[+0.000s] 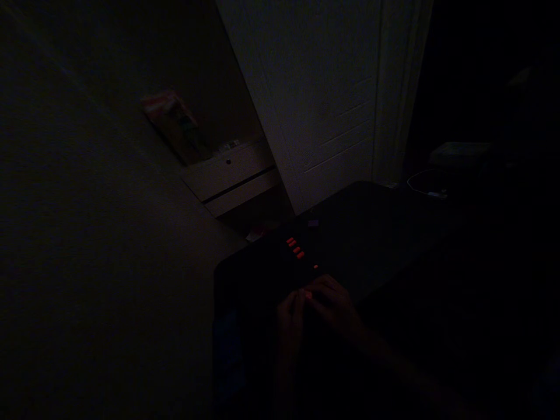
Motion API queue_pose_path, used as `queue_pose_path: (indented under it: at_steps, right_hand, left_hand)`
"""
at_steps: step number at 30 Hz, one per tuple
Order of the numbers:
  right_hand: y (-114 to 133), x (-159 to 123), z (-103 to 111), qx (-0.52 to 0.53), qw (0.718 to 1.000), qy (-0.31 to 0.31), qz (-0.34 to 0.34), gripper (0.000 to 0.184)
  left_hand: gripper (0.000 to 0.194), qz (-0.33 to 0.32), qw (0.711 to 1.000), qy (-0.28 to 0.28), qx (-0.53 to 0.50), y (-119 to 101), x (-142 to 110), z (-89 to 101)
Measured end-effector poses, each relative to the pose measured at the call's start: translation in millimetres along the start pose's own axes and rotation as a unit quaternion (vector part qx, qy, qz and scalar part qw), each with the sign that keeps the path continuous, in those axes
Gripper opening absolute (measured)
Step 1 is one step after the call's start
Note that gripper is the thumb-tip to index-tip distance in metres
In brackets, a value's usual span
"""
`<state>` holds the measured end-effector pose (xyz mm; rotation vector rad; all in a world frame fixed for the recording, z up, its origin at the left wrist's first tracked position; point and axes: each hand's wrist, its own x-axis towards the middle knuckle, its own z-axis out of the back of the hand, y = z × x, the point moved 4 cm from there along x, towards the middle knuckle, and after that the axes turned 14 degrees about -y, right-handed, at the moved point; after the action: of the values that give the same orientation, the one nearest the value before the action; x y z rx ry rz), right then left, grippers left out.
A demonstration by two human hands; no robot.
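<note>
The picture is very dark. My left hand (290,310) and my right hand (333,298) meet over the near part of a dark table (371,245). Their fingertips close together round a small orange-red piece (308,295), mostly covered by fingers, so its kind does not show. Just beyond my right hand lies a tiny round orange-red piece (315,266). Farther off, several small orange-red blocks (296,249) form a slanting row on the tabletop.
A small dark purplish block (313,223) lies near the table's far edge. Behind the table are a pale door (324,99) and a drawer unit (236,175) with a red-striped bag (170,116) on top. A white cable (415,185) lies at the far right.
</note>
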<state>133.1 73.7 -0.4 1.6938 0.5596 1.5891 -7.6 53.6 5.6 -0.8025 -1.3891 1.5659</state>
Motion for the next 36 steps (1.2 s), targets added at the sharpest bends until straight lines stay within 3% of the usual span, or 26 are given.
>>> queue_pose_path:
  at_steps: [5, 36]
  right_hand:
    - [-0.4, 0.4, 0.8, -0.004, 1.0, -0.011, 0.006, 0.012]
    - [-2.0, -1.1, 0.8, -0.003, 1.0, 0.006, 0.017, 0.016]
  left_hand:
    - [0.032, -0.035, 0.999, 0.016, 0.012, -7.6, -1.8, -1.0]
    - [0.033, -0.012, 0.999, 0.018, -0.026, -4.7, -1.2, 0.3]
